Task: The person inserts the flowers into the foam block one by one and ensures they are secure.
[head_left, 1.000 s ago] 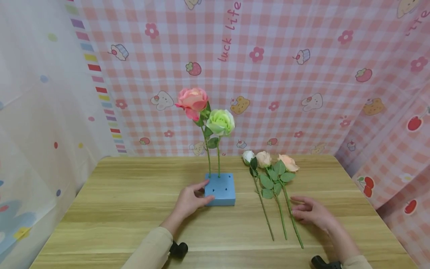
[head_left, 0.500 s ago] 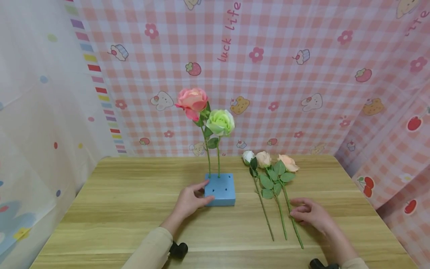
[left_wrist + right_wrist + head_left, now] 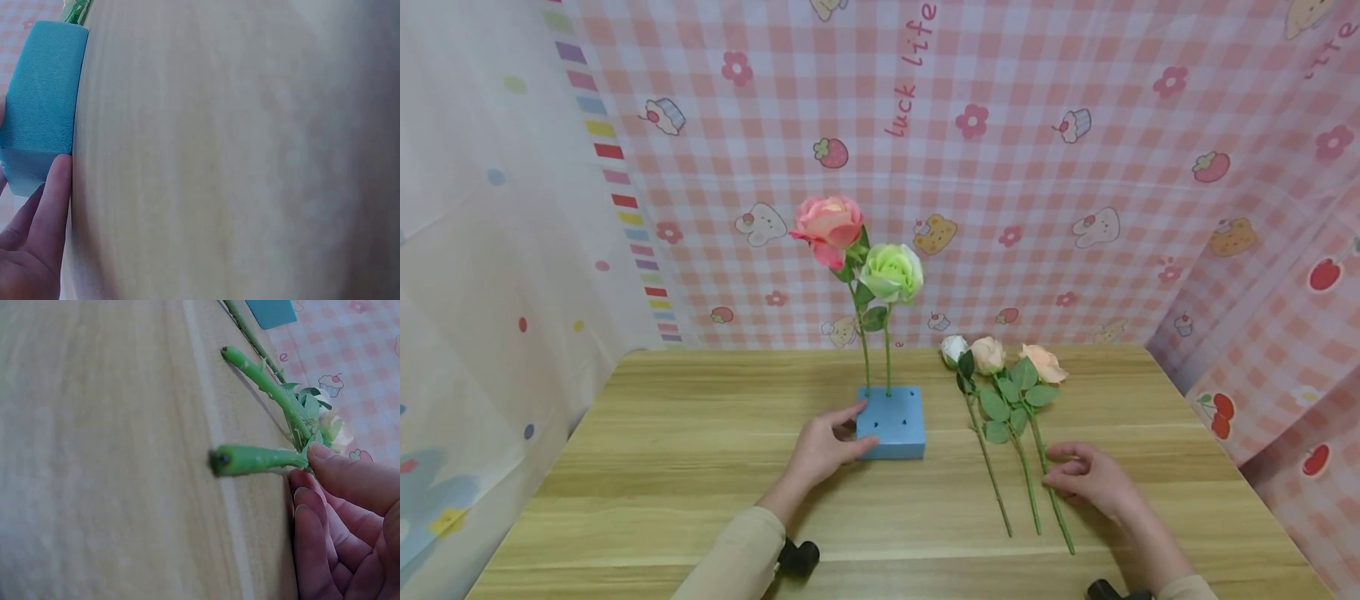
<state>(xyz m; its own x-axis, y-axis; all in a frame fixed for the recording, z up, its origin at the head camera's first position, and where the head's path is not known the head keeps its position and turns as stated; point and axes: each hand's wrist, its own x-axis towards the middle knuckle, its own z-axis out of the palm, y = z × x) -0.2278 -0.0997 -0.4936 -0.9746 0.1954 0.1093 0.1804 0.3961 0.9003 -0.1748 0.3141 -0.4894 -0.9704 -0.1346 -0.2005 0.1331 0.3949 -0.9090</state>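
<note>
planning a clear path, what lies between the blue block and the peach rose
In the head view, the white rose and the cream rose lie between the blue block and the peach rose.

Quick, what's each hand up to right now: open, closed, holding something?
Left hand: holding the blue foam block at its side.
Right hand: pinching the peach rose by its stem.

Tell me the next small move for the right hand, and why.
Probably lift the peach rose: the right hand appears to pinch its stem, and the left hand holds the blue block, whose top has unfilled holes.
</note>
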